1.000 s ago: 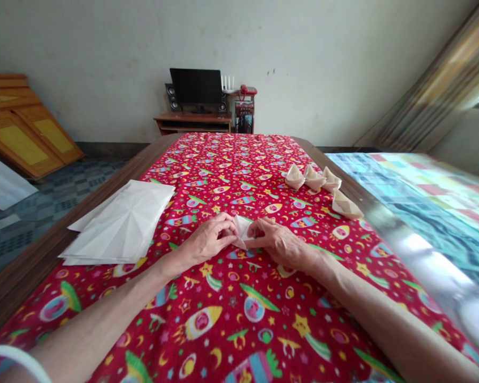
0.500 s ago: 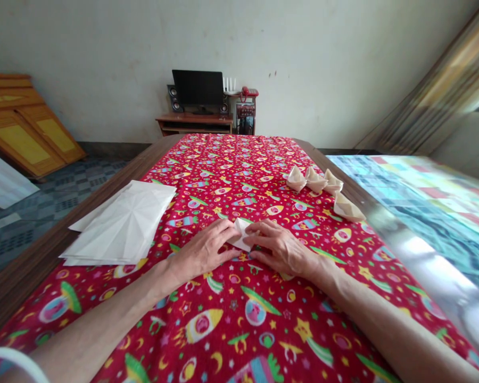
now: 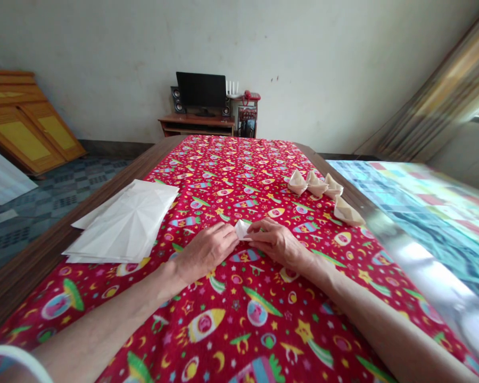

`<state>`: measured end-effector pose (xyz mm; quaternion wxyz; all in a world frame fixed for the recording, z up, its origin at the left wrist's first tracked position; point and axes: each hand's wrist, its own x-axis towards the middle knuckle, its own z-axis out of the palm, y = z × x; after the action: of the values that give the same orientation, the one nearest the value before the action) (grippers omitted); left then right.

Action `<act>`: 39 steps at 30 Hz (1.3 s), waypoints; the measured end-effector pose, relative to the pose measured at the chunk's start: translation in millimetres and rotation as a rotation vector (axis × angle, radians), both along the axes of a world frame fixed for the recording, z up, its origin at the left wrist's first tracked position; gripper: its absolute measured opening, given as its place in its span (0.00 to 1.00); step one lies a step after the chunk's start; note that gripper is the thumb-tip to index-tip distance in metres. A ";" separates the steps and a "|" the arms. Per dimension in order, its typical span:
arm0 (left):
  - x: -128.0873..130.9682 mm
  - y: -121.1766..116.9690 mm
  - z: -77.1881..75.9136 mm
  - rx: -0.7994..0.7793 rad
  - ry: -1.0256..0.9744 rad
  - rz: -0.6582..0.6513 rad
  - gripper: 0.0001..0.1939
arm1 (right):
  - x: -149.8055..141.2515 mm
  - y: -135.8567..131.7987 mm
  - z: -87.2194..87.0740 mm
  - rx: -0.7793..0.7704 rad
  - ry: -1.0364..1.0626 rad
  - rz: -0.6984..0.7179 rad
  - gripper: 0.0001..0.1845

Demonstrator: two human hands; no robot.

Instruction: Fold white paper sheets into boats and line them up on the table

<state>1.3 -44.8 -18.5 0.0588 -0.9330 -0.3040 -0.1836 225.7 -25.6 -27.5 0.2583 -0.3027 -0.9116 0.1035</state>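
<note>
A small folded white paper [image 3: 242, 229] is held between my two hands, low over the red patterned cloth. My left hand [image 3: 212, 246] grips its left side, fingers curled together and the thumb hidden. On the other side my right hand [image 3: 278, 242] pinches the paper's right edge with bent fingers. A peak of the paper shows between the fingertips; the rest is covered. To the left lies a stack of creased white paper sheets [image 3: 123, 223]. Several folded paper boats, one of them the nearest boat [image 3: 348, 213], stand at the right edge of the cloth.
The red cloth [image 3: 239, 298] covers a brown wooden table [image 3: 83, 213]. A bed with a blue patterned cover [image 3: 423, 223] adjoins on the right. Beyond the table's far end stands a desk with a monitor [image 3: 201, 89]. A wooden cabinet [image 3: 27, 122] is at the left.
My left fingers have closed in, and the left thumb no longer shows. The small paper has turned a little, its peak now standing up between the hands. The view has shifted slightly.
</note>
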 end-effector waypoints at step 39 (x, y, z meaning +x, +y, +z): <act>8.7 -10.5 3.6 -0.088 0.138 0.232 0.28 | -17.1 15.7 -0.5 0.009 -0.078 -0.412 0.11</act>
<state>10.1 -55.3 -14.8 0.0595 -0.9036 -0.4129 -0.0974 208.6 -9.9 -28.0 0.2398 -0.4854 -0.8402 0.0327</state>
